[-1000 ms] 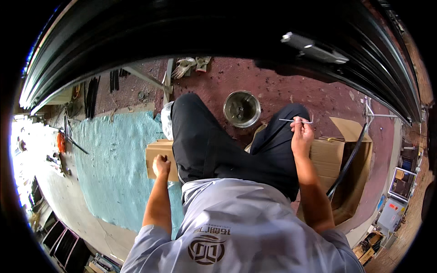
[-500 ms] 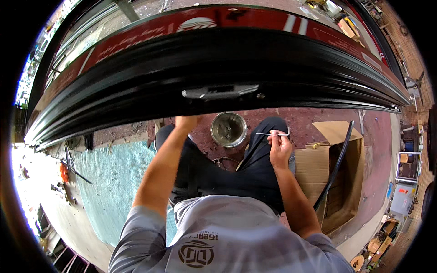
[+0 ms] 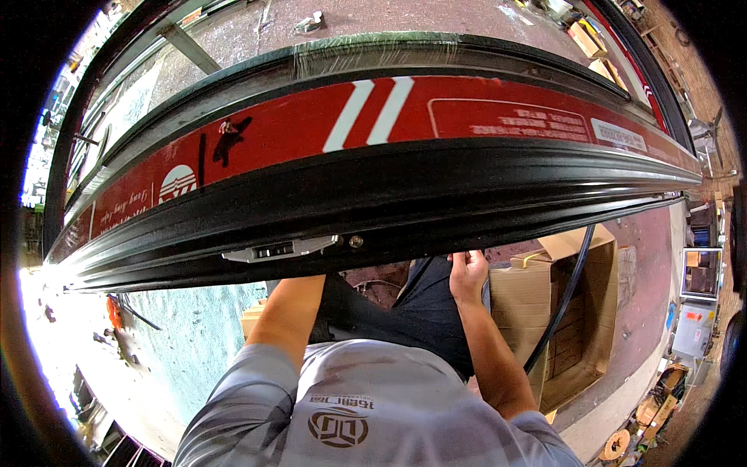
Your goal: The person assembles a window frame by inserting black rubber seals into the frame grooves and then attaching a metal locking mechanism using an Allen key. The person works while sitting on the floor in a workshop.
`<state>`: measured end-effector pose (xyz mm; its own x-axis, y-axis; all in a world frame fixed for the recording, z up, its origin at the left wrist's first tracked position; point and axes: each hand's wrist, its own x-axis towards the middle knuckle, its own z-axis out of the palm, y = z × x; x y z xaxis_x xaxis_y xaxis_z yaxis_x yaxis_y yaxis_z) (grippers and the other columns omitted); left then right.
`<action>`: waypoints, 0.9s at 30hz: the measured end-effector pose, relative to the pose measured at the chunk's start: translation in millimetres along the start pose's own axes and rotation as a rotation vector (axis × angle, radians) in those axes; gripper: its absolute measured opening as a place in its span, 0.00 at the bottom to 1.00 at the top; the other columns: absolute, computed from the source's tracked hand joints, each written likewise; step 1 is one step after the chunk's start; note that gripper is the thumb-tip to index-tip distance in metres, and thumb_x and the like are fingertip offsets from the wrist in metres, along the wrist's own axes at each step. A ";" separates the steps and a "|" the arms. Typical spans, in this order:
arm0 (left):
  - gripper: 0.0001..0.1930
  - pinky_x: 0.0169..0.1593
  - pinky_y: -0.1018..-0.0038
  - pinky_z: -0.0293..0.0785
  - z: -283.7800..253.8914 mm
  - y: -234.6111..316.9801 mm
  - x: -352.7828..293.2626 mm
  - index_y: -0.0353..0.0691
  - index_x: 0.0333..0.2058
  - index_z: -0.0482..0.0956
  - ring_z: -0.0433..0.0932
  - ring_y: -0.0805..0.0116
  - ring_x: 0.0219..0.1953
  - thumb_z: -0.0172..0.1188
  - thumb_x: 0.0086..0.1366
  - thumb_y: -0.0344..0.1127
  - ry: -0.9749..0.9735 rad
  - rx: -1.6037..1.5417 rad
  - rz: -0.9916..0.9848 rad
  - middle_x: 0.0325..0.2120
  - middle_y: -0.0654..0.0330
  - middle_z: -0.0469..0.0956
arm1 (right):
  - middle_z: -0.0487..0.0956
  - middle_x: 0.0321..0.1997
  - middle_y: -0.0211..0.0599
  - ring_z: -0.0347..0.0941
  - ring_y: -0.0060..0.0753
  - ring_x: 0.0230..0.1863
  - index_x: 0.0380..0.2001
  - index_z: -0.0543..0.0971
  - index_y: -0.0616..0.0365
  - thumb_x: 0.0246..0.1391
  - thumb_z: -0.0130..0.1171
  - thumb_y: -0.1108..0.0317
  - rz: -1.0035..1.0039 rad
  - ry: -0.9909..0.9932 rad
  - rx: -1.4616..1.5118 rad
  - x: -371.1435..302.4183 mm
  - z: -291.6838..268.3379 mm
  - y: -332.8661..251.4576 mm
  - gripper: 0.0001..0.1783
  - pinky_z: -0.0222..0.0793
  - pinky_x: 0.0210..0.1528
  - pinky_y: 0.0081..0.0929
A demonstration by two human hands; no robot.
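The ridged, glossy black frame (image 3: 436, 191) has its long axis left to right, crossing in front of the lap (image 3: 389, 323), left end lower in view. It hides the left hand and the curled right hand's (image 3: 468, 274) fingertips, so I cannot tell whether either pinches anything. Red film (image 3: 296, 132) and a metallic latch (image 3: 282, 249) line it; right, a cardboard carton (image 3: 517, 300) holds a black strip (image 3: 577, 274)

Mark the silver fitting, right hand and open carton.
Silver fitting (image 3: 281, 250): head view, middle of its face.
Right hand (image 3: 468, 274): head view, middle of the hand.
Open carton (image 3: 519, 303): head view, left side panel.
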<state>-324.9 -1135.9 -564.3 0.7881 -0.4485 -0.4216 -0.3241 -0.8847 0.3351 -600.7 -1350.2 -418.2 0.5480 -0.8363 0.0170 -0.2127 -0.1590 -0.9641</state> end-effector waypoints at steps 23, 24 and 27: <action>0.12 0.53 0.73 0.80 -140.2 68.1 -215.5 0.34 0.49 0.74 0.81 0.63 0.48 0.56 0.67 0.22 -0.438 -1.946 0.147 0.45 0.54 0.81 | 0.82 0.33 0.41 0.76 0.24 0.32 0.40 0.79 0.70 0.67 0.55 0.63 -0.087 -0.352 0.420 -72.3 21.7 -152.9 0.16 0.72 0.38 0.21; 0.13 0.54 0.73 0.80 -144.8 66.2 -220.3 0.35 0.49 0.74 0.81 0.64 0.48 0.57 0.67 0.22 -0.438 -1.918 0.213 0.44 0.55 0.82 | 0.82 0.34 0.42 0.76 0.24 0.32 0.40 0.79 0.70 0.67 0.55 0.63 -0.091 -0.383 0.416 -73.8 22.1 -160.4 0.16 0.72 0.37 0.21; 0.17 0.49 0.70 0.82 -157.0 60.5 -236.5 0.37 0.50 0.74 0.83 0.63 0.44 0.61 0.63 0.20 -0.395 -1.815 0.322 0.40 0.56 0.84 | 0.82 0.33 0.43 0.76 0.25 0.31 0.38 0.79 0.71 0.67 0.55 0.62 -0.079 -0.467 0.398 -77.0 20.5 -182.2 0.17 0.73 0.36 0.22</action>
<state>-448.7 -1063.4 -312.0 0.5826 -0.7811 -0.2248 0.6653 0.2994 0.6839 -587.5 -1246.0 -249.3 0.8650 -0.4979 0.0616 0.1118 0.0717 -0.9911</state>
